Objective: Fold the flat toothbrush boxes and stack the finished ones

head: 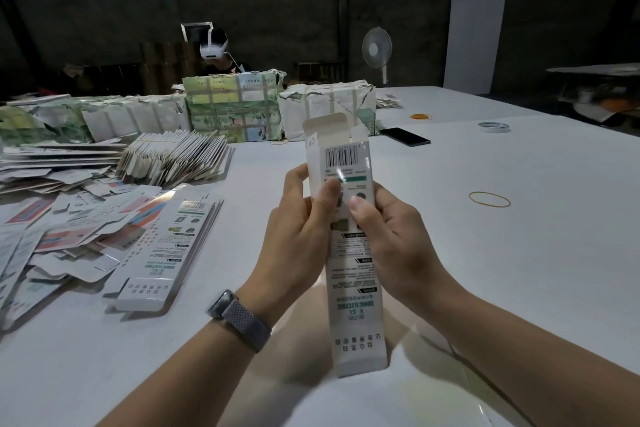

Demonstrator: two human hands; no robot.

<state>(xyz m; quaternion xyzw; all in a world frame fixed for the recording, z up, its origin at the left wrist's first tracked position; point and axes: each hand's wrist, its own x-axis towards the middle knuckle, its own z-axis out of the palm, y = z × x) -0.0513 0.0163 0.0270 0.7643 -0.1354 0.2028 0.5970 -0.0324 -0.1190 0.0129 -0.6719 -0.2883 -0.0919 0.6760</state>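
Note:
A long white toothbrush box (355,291) stands upright in the air above the table, its printed back with a barcode facing me and its top flaps open. My left hand (298,229) grips its left edge, thumb on the front. My right hand (391,236) holds the right edge, thumb pressed on the front panel. A small stack of flat toothbrush boxes (166,246) lies on the table to the left. Beyond that stack, a banded bundle of flat boxes (176,159) rests tilted.
Loose flat boxes (52,218) litter the left of the white table (519,270). Wrapped paper parcels (235,107) line the far side, with a person behind them. A phone (405,136), tape roll (493,126) and rubber bands (489,199) lie to the right.

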